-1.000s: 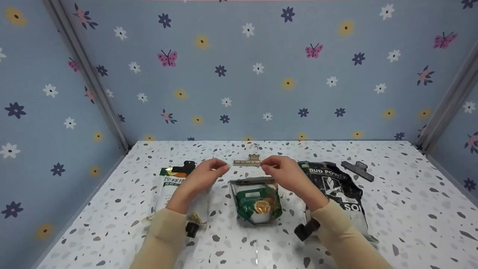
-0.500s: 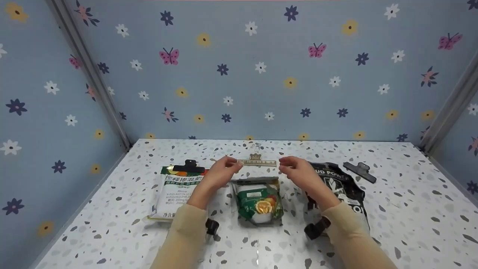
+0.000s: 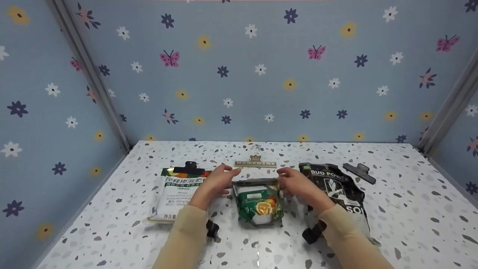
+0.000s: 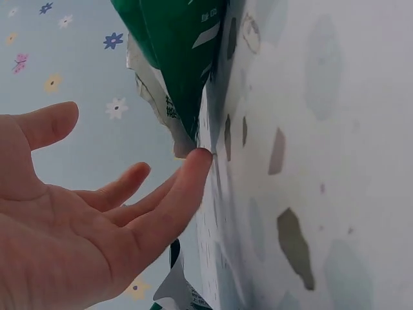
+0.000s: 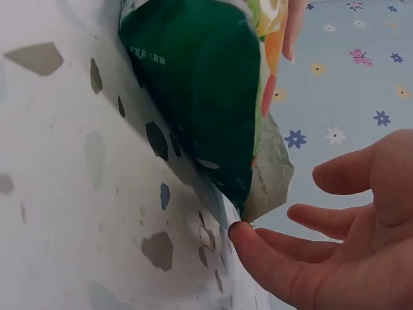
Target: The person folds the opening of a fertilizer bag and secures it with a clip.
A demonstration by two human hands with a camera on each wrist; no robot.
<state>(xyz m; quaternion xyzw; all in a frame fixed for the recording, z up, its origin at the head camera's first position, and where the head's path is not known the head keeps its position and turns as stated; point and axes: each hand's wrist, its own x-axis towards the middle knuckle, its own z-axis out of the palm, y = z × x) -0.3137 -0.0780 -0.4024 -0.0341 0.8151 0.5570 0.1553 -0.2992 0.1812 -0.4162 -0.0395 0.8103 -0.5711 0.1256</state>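
A small green and white bag [image 3: 257, 205] with orange pictures lies in the middle of the table, its upper edge folded back. My left hand [image 3: 217, 181] is at the bag's left upper corner, fingers spread; in the left wrist view one fingertip [image 4: 201, 156] meets the bag's corner. On the other side, my right hand [image 3: 297, 185] reaches the right upper corner. Its fingers are loosely extended, with a fingertip [image 5: 237, 231] right at the corner of the green bag [image 5: 193, 90] in the right wrist view. Neither hand grips anything. Just beyond the bag lies a gold clip [image 3: 255, 163] with a piano-key pattern.
At left lies a white bag [image 3: 175, 201] with a black clip [image 3: 189, 169] at its top edge. A black bag [image 3: 336, 186] lies at right, partly under my forearm, with a dark clip [image 3: 359, 172] beside it. A patterned wall [image 3: 257, 93] rises behind the table.
Both hands have shifted right, away from over the gold clip, and have come down beside the green bag's upper corners. More of the white bag shows. The bags and clips stay put.
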